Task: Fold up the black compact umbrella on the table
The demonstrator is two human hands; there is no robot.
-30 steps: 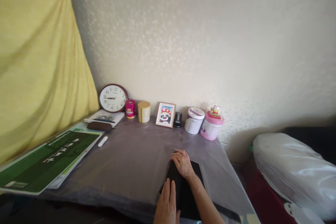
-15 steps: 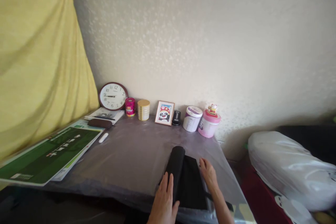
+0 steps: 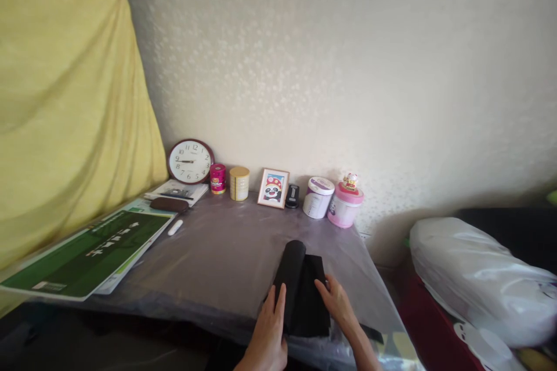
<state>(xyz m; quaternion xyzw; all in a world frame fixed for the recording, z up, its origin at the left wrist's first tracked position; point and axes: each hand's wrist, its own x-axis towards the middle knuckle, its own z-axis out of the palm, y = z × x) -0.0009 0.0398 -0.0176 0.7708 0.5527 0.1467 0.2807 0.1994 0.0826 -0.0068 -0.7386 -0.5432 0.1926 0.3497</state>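
Note:
A black fabric-like roll [image 3: 291, 264] lies near the table's front edge, with a flat flap [image 3: 311, 301] spreading out to its right. My left hand [image 3: 267, 324] holds the near left side of the roll, its fingers along the surface and its thumb mostly hidden. At the flap's right edge, my right hand [image 3: 337, 301] pinches the material between thumb and fingers, lifting it slightly. A short black strap [image 3: 371, 334] sticks out on the table beyond my right wrist.
Along the wall stand a clock [image 3: 190, 161], a pink can [image 3: 218, 178], a yellow can [image 3: 239, 184], a framed panda picture [image 3: 273, 188] and two white tubs [image 3: 319, 198]. Green booklets [image 3: 82, 255] lie left, beside a white pen-like object [image 3: 175, 228]. A plastic-wrapped bundle [image 3: 474, 272] sits right.
My right hand has moved left and taken hold of the flap's edge, folding the flap in toward the roll. My left hand has stayed at the roll, its thumb now tucked from sight.

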